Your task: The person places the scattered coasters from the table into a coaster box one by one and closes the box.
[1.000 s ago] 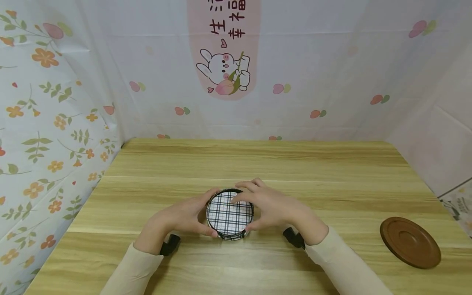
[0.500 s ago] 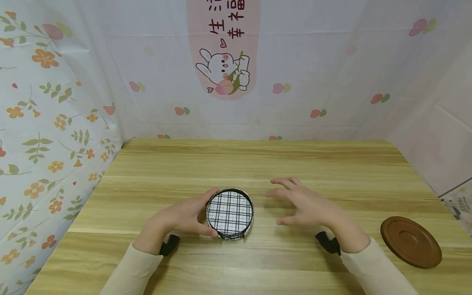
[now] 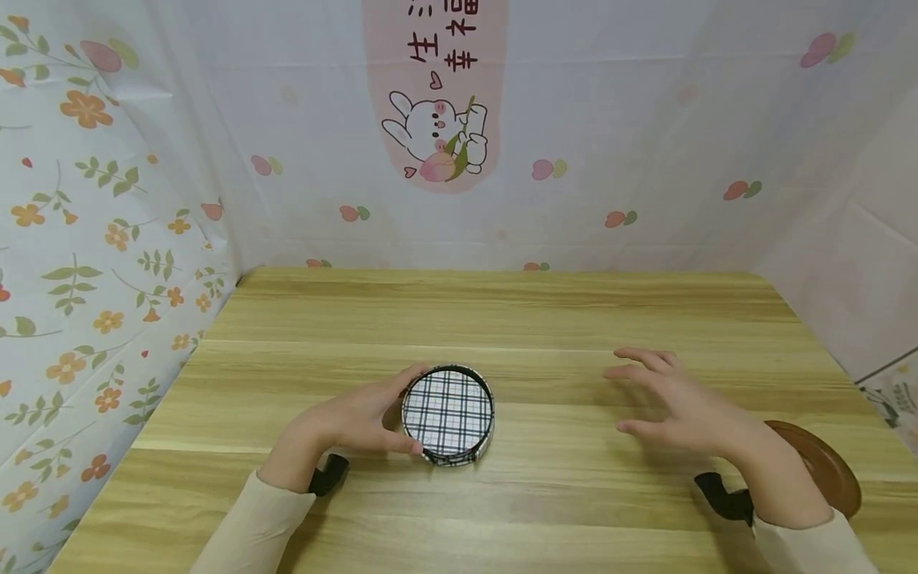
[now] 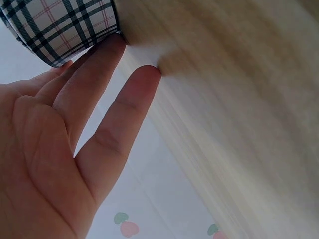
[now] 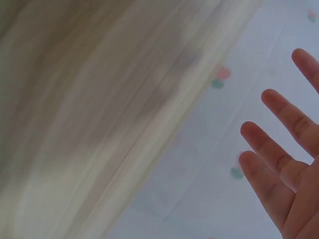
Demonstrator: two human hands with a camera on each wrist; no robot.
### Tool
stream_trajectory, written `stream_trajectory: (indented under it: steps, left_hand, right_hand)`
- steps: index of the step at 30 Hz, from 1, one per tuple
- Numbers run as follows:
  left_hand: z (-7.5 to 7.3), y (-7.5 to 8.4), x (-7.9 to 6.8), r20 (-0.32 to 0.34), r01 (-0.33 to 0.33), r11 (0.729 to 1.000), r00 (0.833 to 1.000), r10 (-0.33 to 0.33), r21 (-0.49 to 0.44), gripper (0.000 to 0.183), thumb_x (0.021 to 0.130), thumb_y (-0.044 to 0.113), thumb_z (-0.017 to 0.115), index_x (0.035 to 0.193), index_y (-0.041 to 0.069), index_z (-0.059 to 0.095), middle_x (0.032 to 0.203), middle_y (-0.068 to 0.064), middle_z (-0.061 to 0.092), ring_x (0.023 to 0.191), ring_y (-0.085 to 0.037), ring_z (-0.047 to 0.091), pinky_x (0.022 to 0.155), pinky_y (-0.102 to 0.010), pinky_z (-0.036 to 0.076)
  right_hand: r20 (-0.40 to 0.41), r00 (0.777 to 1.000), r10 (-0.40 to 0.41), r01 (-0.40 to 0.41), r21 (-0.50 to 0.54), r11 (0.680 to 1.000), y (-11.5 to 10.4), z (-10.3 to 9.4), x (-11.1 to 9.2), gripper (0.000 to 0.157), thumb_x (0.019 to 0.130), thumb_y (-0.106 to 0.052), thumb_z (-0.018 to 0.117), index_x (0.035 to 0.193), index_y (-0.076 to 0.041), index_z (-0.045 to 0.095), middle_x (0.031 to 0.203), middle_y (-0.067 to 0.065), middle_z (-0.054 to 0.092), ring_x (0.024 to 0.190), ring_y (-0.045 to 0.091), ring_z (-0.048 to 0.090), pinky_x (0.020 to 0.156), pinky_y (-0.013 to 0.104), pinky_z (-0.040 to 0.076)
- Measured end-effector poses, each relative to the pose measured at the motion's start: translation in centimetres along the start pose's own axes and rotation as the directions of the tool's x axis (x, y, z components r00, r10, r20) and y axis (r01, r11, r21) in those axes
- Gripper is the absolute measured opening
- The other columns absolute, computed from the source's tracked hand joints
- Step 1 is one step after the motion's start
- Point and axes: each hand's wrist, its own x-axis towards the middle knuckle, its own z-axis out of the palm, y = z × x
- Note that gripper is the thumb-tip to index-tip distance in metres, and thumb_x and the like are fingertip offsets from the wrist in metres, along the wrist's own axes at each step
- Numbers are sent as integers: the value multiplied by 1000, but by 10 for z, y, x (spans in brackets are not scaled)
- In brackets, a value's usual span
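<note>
A round plaid case, white with dark lines and a black band round its top edge, sits on the table near the middle. My left hand holds its left side, the thumb at the near rim and the fingers round the far side. In the left wrist view, fingertips meet the case's checked side wall, while one finger stands apart from it. My right hand is in the air to the right, holding nothing, its fingers spread apart. The right wrist view shows the fingers extended.
A round brown wooden dish lies at the right of the table, partly hidden by my right forearm. Black wrist mounts stick out under both wrists. A printed cloth hangs behind the wooden table and at both sides.
My right hand has let go of the plaid case and moved well to the right, its forearm now over part of the brown dish. The left hand and the case stay in place.
</note>
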Motion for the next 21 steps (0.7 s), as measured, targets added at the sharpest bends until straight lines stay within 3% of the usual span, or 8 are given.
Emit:
stream_trajectory:
  steps: [12, 18, 21]
  left_hand:
    - [0, 1, 0, 13, 11, 1000, 1000, -11, -3, 102, 81, 53, 77, 158, 21, 19, 151, -7, 45, 136, -28, 47, 112, -54, 39]
    - [-2, 0, 0, 7, -2, 1000, 1000, 2, -26, 100, 80, 52, 78, 157, 24, 20, 149, -5, 47, 135, -28, 48, 113, -54, 38]
    - [-2, -1, 0, 8, -4, 1000, 1000, 4, -23, 100, 81, 51, 77, 158, 23, 20, 149, -5, 48, 136, -28, 48, 113, -54, 38]
  right_hand:
    - [-66, 991, 116, -119, -39, 992, 54, -12, -54, 59, 81, -32, 81, 133, -16, 57, 147, 24, 40, 126, 54, 31, 80, 70, 38]
    - [-32, 970, 242, -243, -55, 968, 81, -11, -85, 69, 82, -31, 81, 140, -10, 50, 147, 34, 33, 124, 67, 25, 82, 76, 27]
    - [-51, 963, 264, -266, -38, 963, 92, -7, -99, 72, 80, -28, 83, 140, -6, 49, 145, 37, 33, 122, 69, 24, 87, 82, 20]
